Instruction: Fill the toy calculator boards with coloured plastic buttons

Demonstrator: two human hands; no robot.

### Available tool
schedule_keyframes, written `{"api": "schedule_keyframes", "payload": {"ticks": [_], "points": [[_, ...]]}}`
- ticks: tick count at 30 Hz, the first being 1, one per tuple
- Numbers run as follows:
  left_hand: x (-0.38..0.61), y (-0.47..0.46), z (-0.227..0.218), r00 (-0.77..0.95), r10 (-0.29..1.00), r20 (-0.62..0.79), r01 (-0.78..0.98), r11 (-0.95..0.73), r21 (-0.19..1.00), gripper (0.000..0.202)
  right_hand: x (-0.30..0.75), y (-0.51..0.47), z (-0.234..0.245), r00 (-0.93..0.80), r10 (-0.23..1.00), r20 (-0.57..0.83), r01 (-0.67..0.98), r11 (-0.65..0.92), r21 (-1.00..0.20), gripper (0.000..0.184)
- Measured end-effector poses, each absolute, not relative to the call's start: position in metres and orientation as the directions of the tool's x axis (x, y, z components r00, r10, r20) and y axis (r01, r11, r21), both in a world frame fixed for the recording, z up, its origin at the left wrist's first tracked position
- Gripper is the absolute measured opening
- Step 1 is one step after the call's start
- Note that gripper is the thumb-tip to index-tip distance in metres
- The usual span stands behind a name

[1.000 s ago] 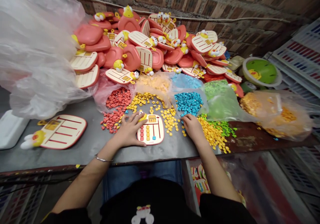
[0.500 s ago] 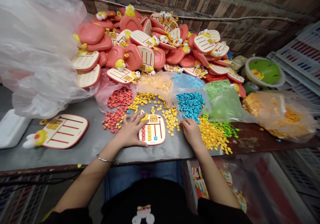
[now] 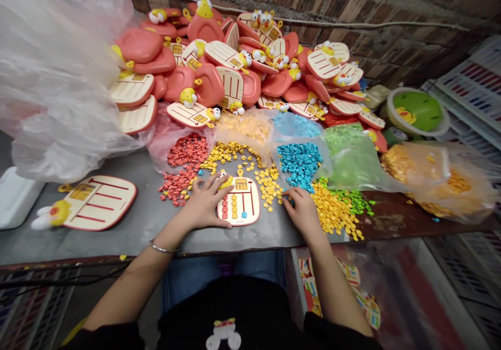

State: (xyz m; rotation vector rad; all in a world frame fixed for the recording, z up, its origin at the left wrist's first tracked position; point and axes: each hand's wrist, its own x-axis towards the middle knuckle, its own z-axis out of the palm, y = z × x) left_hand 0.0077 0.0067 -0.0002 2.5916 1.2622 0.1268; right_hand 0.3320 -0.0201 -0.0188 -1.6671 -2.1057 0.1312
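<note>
My left hand (image 3: 203,204) grips the left side of a cream toy board (image 3: 251,217) with red edging and a yellow animal head, flat on the table. Red and yellow pieces fill two of its slotted columns, and one blue piece (image 3: 244,215) sits low in a third. The rightmost slot is bare. To the right, my right hand (image 3: 303,215) has its fingers curled around small dark blue pieces (image 3: 290,199); how many is unclear. Just beyond that hand is a heap of blue pieces (image 3: 299,163), with loose yellow pieces (image 3: 268,184) beside it.
Red pieces (image 3: 188,152) spill from a bag on the left; yellow (image 3: 334,212) and green pieces (image 3: 358,202) lie on the right. Another board (image 3: 104,204) rests at far left. Many boards (image 3: 229,55) are piled against the brick wall (image 3: 344,0). A large plastic bag (image 3: 58,79) bulges at left.
My right hand's fingers have curled inward, and blue pieces now show between them. My left hand stays on the board. The view has shifted slightly.
</note>
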Motion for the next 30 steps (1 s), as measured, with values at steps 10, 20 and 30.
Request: {"api": "schedule_keyframes", "payload": {"ticks": [10,20,30], "points": [[0.009,0.007,0.000,0.616,0.787,-0.040,0.765,-0.584,0.272,0.105,0.310,-0.010,-0.008,-0.116,0.918,0.380,0.725,0.340,-0.599,0.010],[0.008,0.006,-0.001,0.620,0.784,-0.036,0.759,-0.587,0.282,0.105,0.253,0.043,-0.013,-0.468,0.818,0.334,0.711,0.573,-0.407,0.021],[0.010,0.005,0.001,0.609,0.792,-0.031,0.769,-0.581,0.266,0.105,0.254,0.018,-0.017,-0.497,0.799,0.339,0.577,0.596,-0.558,0.018]]}}
